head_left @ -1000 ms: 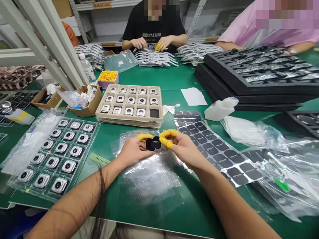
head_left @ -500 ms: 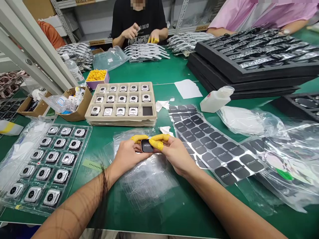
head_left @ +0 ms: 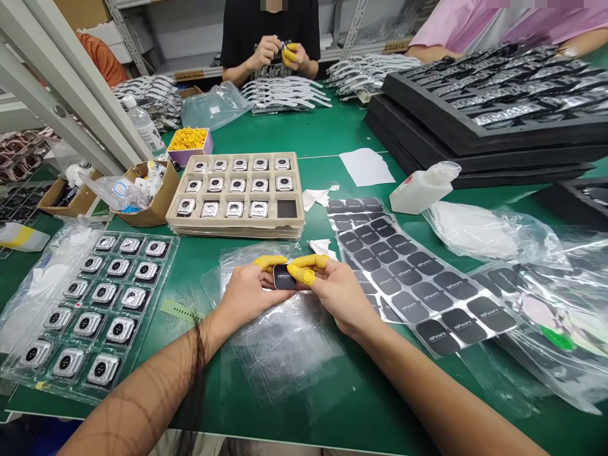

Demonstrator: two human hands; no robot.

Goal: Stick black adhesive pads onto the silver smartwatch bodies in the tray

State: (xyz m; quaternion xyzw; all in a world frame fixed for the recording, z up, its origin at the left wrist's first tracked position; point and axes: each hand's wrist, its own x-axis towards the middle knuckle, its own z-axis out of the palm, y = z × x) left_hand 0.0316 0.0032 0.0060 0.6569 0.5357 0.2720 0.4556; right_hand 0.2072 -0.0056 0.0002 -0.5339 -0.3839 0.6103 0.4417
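Between my two hands is a smartwatch case (head_left: pixel 284 278) with a black, lettered face turned up. My left hand (head_left: pixel 254 285) grips its left side, a yellow finger cot on one finger. From the right, my right hand (head_left: pixel 332 288) pinches the upper right corner, with yellow cots on its thumb and finger. Thin clear films (head_left: pixel 280 348) lie beneath the hands. To the right is a sheet of black lettered stickers (head_left: pixel 420 282). Beyond the hands stands a beige tray (head_left: pixel 237 229) of watch cases, its front right pocket without one.
A clear tray (head_left: pixel 164 269) of watch cases lies at left. Behind are a purple box of yellow finger cots (head_left: pixel 190 139), a cardboard box (head_left: pixel 159 212), a white bottle (head_left: pixel 422 190) and stacked black foam trays (head_left: pixel 427 136). Co-workers sit across the table.
The view has shifted slightly, and my hands still grip the watch case in much the same pose. The co-worker opposite has brought both hands together around a small item.
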